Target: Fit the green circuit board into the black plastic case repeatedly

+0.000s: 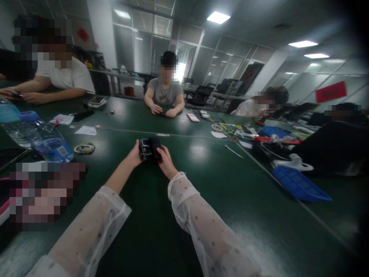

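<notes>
Near the left edge of the table (pixel 198 184), two plastic bottles (pixel 52 140) are standing, with one beaded loop (pixel 92 147) lying just beside them. Over the table's middle, towards its far edge, my left grip (pixel 134 156) is clamping the side of one small circuit-board device (pixel 146 151). My right grip (pixel 167 161) is closing on one black cover (pixel 156 148), which is lying across the device's right part. The left part is showing bare, so the two are only partly overlapping; I cannot tell whether they are fastening anywhere. Further right, one wrench (pixel 233 151) is resting alone, and two blue trays (pixel 300 184) are sitting towards the right edge.
</notes>
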Available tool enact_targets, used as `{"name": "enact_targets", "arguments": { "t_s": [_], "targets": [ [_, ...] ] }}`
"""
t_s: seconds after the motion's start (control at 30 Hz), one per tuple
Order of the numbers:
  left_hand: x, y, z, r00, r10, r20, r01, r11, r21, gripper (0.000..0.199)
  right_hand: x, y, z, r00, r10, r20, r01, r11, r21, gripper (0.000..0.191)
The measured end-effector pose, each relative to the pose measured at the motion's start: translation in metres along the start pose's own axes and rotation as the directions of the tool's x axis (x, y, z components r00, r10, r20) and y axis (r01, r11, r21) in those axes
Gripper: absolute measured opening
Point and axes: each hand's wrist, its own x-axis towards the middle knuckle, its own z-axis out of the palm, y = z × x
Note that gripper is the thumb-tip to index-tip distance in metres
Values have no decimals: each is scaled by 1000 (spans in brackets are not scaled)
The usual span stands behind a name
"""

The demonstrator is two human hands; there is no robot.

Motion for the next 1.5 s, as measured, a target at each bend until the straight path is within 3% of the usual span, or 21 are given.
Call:
{"name": "enact_targets", "arguments": {
  "t_s": [0.27, 0.57, 0.67, 0.83, 1.07, 1.3, 1.5],
  "targets": [
    [-15, 7, 14, 999, -20, -44, 21, 1000, 11, 47, -6, 1, 4, 998, -67, -12, 65, 991, -114, 44],
    [-7, 9, 11, 997, -31, 72, 28, 999, 45, 43, -9, -1, 9, 997, -44, -56, 42, 998, -42, 41],
    [-3, 10, 11, 998, -37, 43, 32, 992, 124, 38, -7, 1, 7, 997, -59, -56, 57, 997, -47, 41],
    [-5, 11, 14, 998, 47, -50, -38, 984, 174, 27, -4, 5, 4, 994, -105, -25, 101, 987, -126, 41],
    [-17, 12, 21, 990, 133, -39, -120, 962, 244, 21, -1, 4, 1, 999, -35, -33, 34, 999, -22, 37],
    [-23, 13, 27, 985, 156, 75, -169, 963, 212, 10, 7, -4, -4, 990, 122, -66, -109, 980, 168, 11],
    [-17, 8, 21, 972, 207, 113, -231, 928, 292, 62, 8, -10, -8, 958, 285, -11, -256, 876, 408, 16]
  ]
}}
